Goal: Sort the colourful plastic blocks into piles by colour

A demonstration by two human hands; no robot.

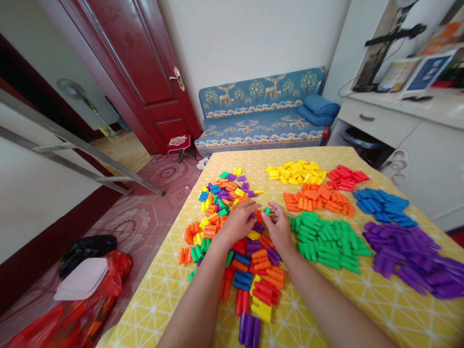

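Over a mixed pile of small ribbed plastic building pieces (217,212), my left hand (237,223) reaches with its fingers apart and curved. An orange piece (258,215) lies by its fingertips; whether they touch it is unclear. My right hand (279,227) is just to the right, thumb and fingers closed around a small green plastic piece (267,211). Sorted heaps lie right of my hands: yellow pieces (297,172), orange pieces (319,199), red pieces (346,178), green pieces (329,239), blue pieces (380,207) and purple pieces (413,258).
A yellow patterned cloth (145,314) covers the table. Beyond stand a blue patterned sofa (261,111) and a red door (137,63). A white cabinet (406,130) is at right. On the floor at left lie red plastic bags (72,314); a metal ladder (79,145) leans above.
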